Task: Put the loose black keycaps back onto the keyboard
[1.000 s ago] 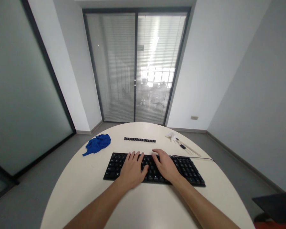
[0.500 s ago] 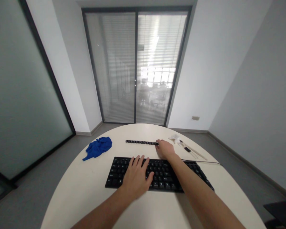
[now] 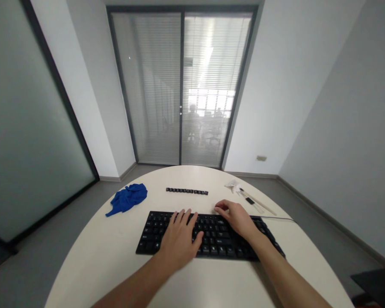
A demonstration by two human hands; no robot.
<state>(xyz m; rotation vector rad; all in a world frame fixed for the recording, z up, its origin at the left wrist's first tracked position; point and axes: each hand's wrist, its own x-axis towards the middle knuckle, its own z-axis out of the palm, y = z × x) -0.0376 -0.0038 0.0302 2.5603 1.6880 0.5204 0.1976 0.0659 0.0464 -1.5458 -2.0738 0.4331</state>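
Observation:
A black keyboard lies on the table in front of me. My left hand rests on its left-middle part, fingers spread and palm down, hiding some keys. Over the upper edge of the keyboard, right of the middle, my right hand has thumb and fingertips pinched together. What it pinches is mostly hidden; it seems to be a small black keycap. Beyond the keyboard stretches a row of black keycaps, with a small gap toward its right end.
On the left lies a crumpled blue cloth. At the right are a crumpled white tissue, a brush and a small tool with a black handle and wire loops. The keyboard's cable runs off the table's right side.
My right hand has left the right end of the keycap row and come back toward the keyboard. The row looks one keycap shorter. My left hand stays on the keyboard.

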